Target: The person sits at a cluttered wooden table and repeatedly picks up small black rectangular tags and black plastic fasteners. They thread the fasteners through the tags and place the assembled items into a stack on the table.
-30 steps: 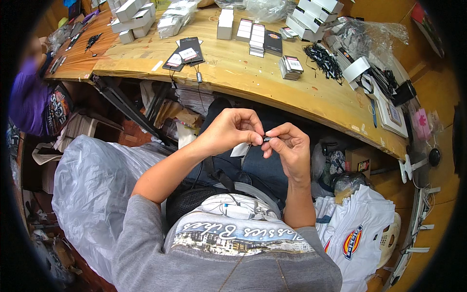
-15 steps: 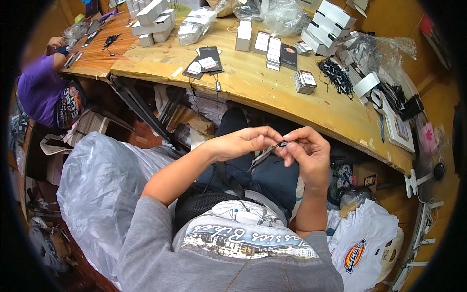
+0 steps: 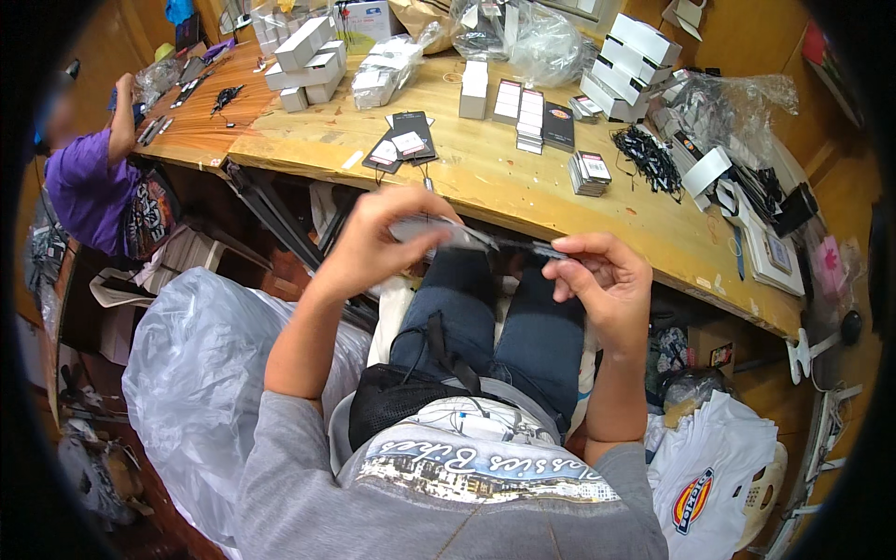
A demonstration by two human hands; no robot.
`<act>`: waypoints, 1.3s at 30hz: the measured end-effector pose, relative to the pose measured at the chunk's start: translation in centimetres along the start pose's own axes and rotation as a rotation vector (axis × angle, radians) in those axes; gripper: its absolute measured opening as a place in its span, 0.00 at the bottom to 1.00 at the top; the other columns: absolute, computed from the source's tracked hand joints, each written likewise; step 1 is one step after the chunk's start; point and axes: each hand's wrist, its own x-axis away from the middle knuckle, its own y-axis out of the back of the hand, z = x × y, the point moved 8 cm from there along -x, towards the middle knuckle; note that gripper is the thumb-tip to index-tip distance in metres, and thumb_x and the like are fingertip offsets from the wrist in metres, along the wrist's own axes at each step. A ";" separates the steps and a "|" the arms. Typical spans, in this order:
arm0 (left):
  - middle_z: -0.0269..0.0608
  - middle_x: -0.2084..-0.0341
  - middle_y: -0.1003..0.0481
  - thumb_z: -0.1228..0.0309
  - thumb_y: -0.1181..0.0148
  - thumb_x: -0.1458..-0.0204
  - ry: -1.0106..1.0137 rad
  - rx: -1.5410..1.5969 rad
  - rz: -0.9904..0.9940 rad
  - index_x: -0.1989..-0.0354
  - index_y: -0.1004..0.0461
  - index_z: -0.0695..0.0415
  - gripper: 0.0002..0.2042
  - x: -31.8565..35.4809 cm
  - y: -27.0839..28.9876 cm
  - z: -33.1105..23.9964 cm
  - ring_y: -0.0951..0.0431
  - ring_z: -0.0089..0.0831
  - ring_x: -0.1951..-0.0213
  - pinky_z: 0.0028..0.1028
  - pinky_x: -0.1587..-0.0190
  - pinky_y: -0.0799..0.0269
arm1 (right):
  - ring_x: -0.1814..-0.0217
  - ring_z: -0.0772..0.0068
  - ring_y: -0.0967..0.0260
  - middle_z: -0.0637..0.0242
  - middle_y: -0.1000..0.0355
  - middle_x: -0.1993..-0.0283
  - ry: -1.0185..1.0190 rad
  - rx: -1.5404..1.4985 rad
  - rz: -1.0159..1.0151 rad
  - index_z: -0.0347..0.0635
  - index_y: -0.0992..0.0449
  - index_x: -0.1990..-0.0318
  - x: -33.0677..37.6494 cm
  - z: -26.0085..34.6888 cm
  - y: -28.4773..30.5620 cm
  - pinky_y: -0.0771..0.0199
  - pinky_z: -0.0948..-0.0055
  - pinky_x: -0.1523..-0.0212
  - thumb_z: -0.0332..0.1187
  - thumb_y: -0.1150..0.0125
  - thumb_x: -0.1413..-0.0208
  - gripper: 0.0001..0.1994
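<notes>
Over my lap, my left hand (image 3: 378,233) pinches a hang tag (image 3: 465,233), seen nearly edge-on and partly blurred. A thin black string (image 3: 521,246) stretches from the tag to my right hand (image 3: 607,280), whose thumb and forefinger close on its end. On the table just beyond my left hand lie a few black hang tags (image 3: 413,126) with white labels, their strings hanging over the edge. A stack of labelled tags (image 3: 590,175) stands farther right, beside a tangled heap of black strings (image 3: 646,161).
White boxes (image 3: 313,65), tag stacks (image 3: 529,121) and plastic bags (image 3: 546,47) line the back of the wooden table (image 3: 308,140). A co-worker in purple (image 3: 89,177) sits at far left. A large filled plastic bag (image 3: 205,373) is at my left, white shirts (image 3: 709,467) at my right.
My hands have moved apart, the left one going left and up toward the table edge. The string between them is now drawn out. The co-worker's arm has risen.
</notes>
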 end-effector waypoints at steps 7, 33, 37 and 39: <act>0.36 0.79 0.34 0.86 0.46 0.72 -0.159 -0.526 -0.373 0.79 0.29 0.60 0.09 -4.1 7.1 1.8 0.33 0.28 0.74 0.24 0.69 0.37 | 0.75 0.66 0.33 0.58 0.31 0.74 0.610 0.527 0.080 0.36 0.29 0.71 -5.3 1.3 -7.0 0.34 0.77 0.72 0.20 0.48 0.60 0.06; 0.41 0.51 0.41 0.47 0.63 0.53 0.179 -0.646 0.174 0.51 0.40 0.44 0.23 -21.5 -10.0 15.4 0.43 0.47 0.49 0.48 0.51 0.49 | 0.81 0.57 0.48 0.62 0.50 0.84 0.475 -0.830 0.987 0.41 0.49 0.85 7.9 11.2 -10.1 0.50 0.66 0.81 0.56 0.51 0.58 0.27; 0.30 0.43 0.54 0.39 0.69 0.58 0.389 -0.828 0.300 0.48 0.46 0.30 0.27 -22.9 -12.2 17.7 0.60 0.52 0.43 0.63 0.52 0.65 | 0.77 0.61 0.38 0.60 0.36 0.78 0.471 -1.045 0.966 0.37 0.34 0.81 7.0 12.3 -8.5 0.40 0.71 0.77 0.47 0.40 0.67 0.20; 0.29 0.43 0.55 0.38 0.69 0.58 0.455 -0.884 0.378 0.48 0.47 0.30 0.27 -22.0 -13.6 17.9 0.62 0.50 0.42 0.63 0.51 0.67 | 0.75 0.61 0.36 0.59 0.32 0.75 0.488 -1.083 0.918 0.35 0.31 0.80 6.6 12.2 -7.5 0.37 0.71 0.76 0.42 0.37 0.68 0.17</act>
